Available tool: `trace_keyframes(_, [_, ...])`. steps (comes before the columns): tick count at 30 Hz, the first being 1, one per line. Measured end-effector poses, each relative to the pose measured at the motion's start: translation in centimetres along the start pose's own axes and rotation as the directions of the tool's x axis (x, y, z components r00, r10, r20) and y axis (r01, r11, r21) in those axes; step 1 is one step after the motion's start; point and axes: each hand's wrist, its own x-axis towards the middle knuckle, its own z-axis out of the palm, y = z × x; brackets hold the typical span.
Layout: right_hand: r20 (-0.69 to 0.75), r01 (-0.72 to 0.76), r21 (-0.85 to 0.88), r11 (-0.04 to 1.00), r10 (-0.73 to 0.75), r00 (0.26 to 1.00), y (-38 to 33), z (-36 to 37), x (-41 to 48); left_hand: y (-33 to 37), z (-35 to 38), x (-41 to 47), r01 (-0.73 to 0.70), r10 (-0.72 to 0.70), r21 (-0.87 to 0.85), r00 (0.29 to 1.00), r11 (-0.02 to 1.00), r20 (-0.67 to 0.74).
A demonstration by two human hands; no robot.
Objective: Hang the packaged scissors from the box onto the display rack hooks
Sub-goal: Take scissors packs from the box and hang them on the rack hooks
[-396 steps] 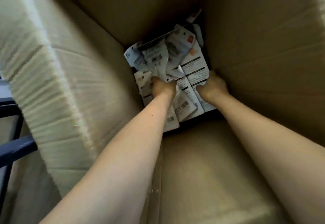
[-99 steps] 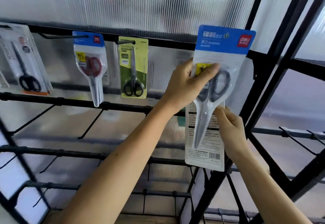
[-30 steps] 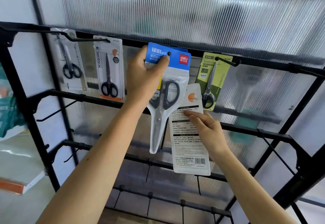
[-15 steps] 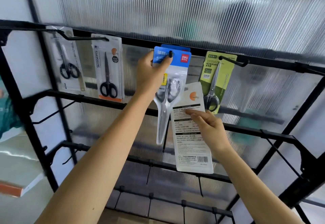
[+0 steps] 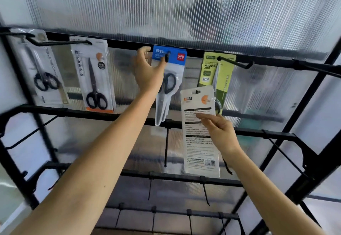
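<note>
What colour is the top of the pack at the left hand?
The pack has a blue top with a small red logo; head view.

A red square on the blue-headed pack (image 5: 176,58) bears the brand "deli" in white; the characters beside it are too blurred to read. The green pack (image 5: 226,72) reads "SCISSORS" with "GRIP" in a box below, and the front-facing white pack (image 5: 92,72) carries "SCISSORS" running vertically. The back-facing white pack (image 5: 200,142) shows a barcode near its foot, and its small print is illegible.
</note>
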Motion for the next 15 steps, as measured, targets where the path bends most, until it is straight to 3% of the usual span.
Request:
trace_keyframes(2, [0.004, 0.0, 0.005, 1.0, 0.0, 1.0, 0.1, -0.2, 0.0, 0.0, -0.3, -1.8, -0.111, 0.114, 0.038, 0.989, 0.993, -0.089])
trace_keyframes(4, [0.014, -0.007, 0.031, 1.0, 0.006, 1.0, 0.0, -0.3, 0.0, 0.1, -0.8, -3.8, -0.154, 0.154, 0.006, 0.987, 0.988, -0.051])
trace_keyframes(6, [0.019, 0.007, 0.068, 0.998, -0.009, 1.0, -0.3, -0.4, -0.2, 0.5, -1.3, -5.6, -0.064, 0.069, -0.059, 0.993, 0.996, 0.1])
trace_keyframes(10, [-0.032, 0.113, 0.132, 0.985, -0.11, 0.993, -1.1, -1.0, -1.1, 2.1, -2.2, -9.3, 0.094, -0.064, -0.064, 0.93, 0.994, 0.363])
trace_keyframes(12, [-0.055, 0.145, 0.164, 0.976, -0.138, 0.989, -1.6, -1.3, -1.5, 2.9, -3.0, -11.5, 0.1, -0.074, -0.034, 0.886, 0.994, 0.458])
trace_keyframes(15, [-0.03, 0.156, 0.273, 0.949, -0.153, 0.988, -2.4, -1.7, -2.3, 2.9, -4.1, -14.7, 0.055, -0.04, -0.004, 0.764, 0.998, 0.644])
